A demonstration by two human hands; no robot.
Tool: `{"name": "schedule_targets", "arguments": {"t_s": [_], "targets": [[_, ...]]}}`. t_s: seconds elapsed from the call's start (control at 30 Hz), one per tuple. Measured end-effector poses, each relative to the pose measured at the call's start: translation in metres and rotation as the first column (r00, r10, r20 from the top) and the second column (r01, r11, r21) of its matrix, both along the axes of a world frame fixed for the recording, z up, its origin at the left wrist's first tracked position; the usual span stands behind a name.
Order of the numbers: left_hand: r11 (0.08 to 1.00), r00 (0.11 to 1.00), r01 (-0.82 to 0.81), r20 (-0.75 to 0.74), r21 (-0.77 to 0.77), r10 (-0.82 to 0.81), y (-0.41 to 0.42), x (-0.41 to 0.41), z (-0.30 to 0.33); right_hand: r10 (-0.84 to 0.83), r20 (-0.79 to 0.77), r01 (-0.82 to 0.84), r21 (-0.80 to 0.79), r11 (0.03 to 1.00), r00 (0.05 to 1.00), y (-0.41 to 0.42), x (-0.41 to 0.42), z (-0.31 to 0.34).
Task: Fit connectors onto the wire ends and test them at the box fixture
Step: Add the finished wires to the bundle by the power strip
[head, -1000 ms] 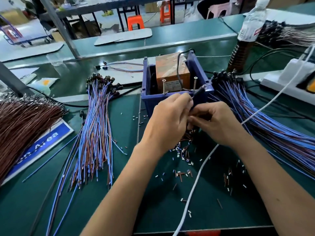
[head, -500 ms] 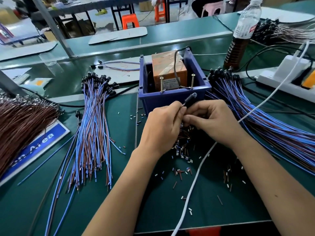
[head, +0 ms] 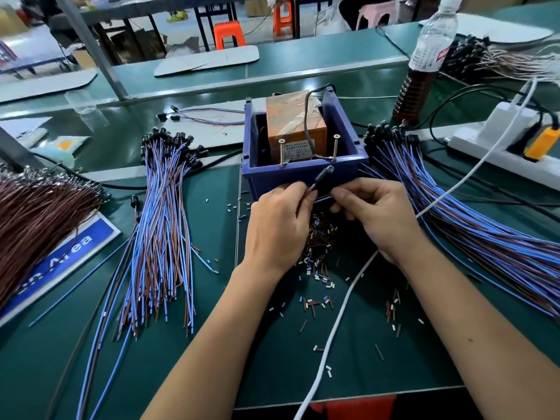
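Here, the fingers [head: 306, 197] of the left hand [head: 278, 225] pinch the lower end of a black connector [head: 322, 177], which tilts up and to the right, its rounded tip lying against the front wall of the blue box fixture [head: 303, 174]. The right hand [head: 378, 216] meets it from the other side, fingers curled and thumb pressed toward the same connector and a short length of blue wire [head: 322, 199] just beneath it; how much of the wire they grasp cannot be told. Both hands sit just in front of the box, above a heap of cut insulation pieces [head: 318, 237] scattered on the green bench [head: 181, 359].

Inside the box stands an orange block [head: 291, 122] wrapped in tape, with a black cable [head: 306, 116] running over it and two upright screws [head: 281, 153] at the near edge.

To the left of the box lies a bundle of blue and brown wires [head: 160, 231] with black connectors at its far end; a larger, similar bundle [head: 469, 222] fans out to the right. A mass of brown wires [head: 33, 219] occupies the far left, partly over a blue sign [head: 60, 262]. A white cable [head: 342, 313] crosses the bench between the forearms. Behind, to the right, stand a bottle [head: 424, 65] and a white power strip [head: 500, 147].
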State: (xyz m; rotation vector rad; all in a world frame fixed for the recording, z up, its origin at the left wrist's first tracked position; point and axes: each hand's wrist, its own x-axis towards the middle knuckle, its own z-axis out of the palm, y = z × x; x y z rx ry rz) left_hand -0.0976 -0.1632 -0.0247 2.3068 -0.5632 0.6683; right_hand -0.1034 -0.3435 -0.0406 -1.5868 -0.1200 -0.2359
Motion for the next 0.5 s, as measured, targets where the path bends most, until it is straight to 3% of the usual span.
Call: {"name": "schedule_targets", "arguments": {"t_s": [0.27,0.5], "targets": [[0.979,0.971,0.196,-0.128,-0.062,-0.202,0.001,0.004,-0.011,0.055,-0.034,-0.056,-0.051,0.997,0.998,-0.001,-0.002,-0.004],[0.978,0.977,0.186,-0.091,-0.094,-0.195,0.002,0.007,-0.019,0.050,0.005,-0.049,-0.050,0.998,0.999,-0.001,-0.004,-0.003]]}}
